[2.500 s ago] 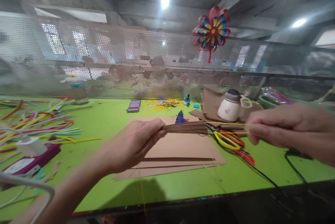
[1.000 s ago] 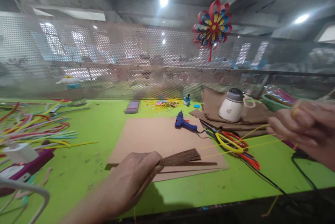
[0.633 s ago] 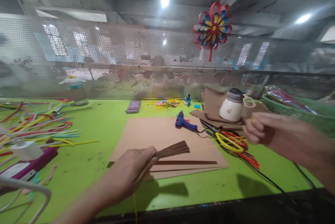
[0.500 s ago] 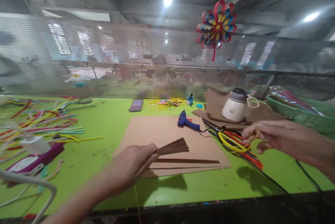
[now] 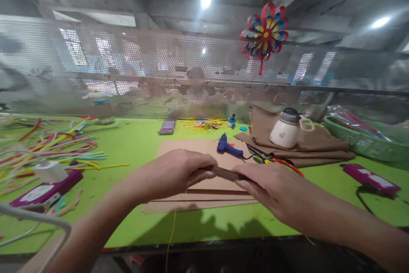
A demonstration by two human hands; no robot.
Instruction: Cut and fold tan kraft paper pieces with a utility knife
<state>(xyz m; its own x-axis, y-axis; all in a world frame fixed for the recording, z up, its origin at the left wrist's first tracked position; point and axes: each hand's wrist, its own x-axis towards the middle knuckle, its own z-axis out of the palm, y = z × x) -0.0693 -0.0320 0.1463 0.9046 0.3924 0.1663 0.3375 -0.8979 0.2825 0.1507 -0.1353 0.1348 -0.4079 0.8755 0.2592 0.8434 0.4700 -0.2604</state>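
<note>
A folded bundle of brown pleated paper (image 5: 225, 173) is stretched between my hands above the cardboard sheets (image 5: 204, 184). My left hand (image 5: 179, 170) pinches its left end between thumb and fingers. At the other end, my right hand (image 5: 270, 183) closes on the bundle in the same way, with its fingertips partly hidden. A thin yellow string (image 5: 171, 239) hangs below my left hand, down past the table's front edge. Just beyond the hands, a blue glue gun (image 5: 229, 147) lies on the cardboard, near scissors (image 5: 255, 152) partly covered by my right hand.
Colourful pipe cleaners (image 5: 64, 149) and a purple power strip (image 5: 51, 190) lie at the left. Brown folded material (image 5: 322, 151) carries a white jug (image 5: 285, 130). A green basket (image 5: 373, 147) and another purple power strip (image 5: 372, 177) stand to the right.
My right hand has come left from beside the scissors and taken hold of the pleated paper's free end. The fanned folds are now pressed together, and my left hand sits slightly higher.
</note>
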